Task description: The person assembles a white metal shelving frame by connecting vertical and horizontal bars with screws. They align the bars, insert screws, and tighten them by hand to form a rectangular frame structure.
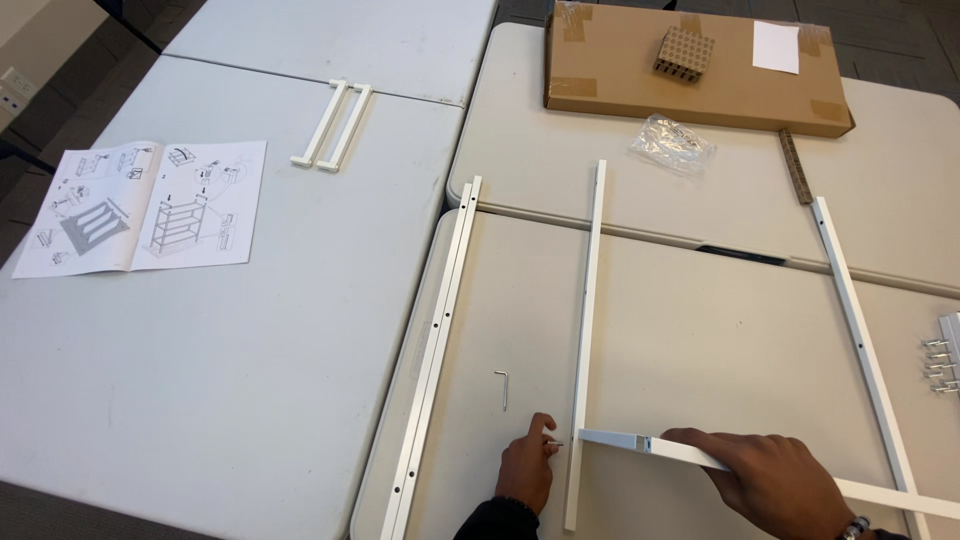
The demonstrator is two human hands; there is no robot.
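Note:
My left hand [528, 465] pinches a small screw [556, 444] at the left side of a long white upright rail [586, 330] lying on the table. My right hand [775, 480] presses down on a white cross bar [690, 455] whose open end butts against that rail. The bar runs right toward another long white rail [860, 330]. A small hex key [502, 388] lies just above my left hand.
A pair of white rails [438, 340] lies along the table's left edge. Two short white bars [335, 125], an open instruction sheet [145, 205], a cardboard box [690, 70], a clear hardware bag [672, 142] and metal fittings [942, 362] are spread about.

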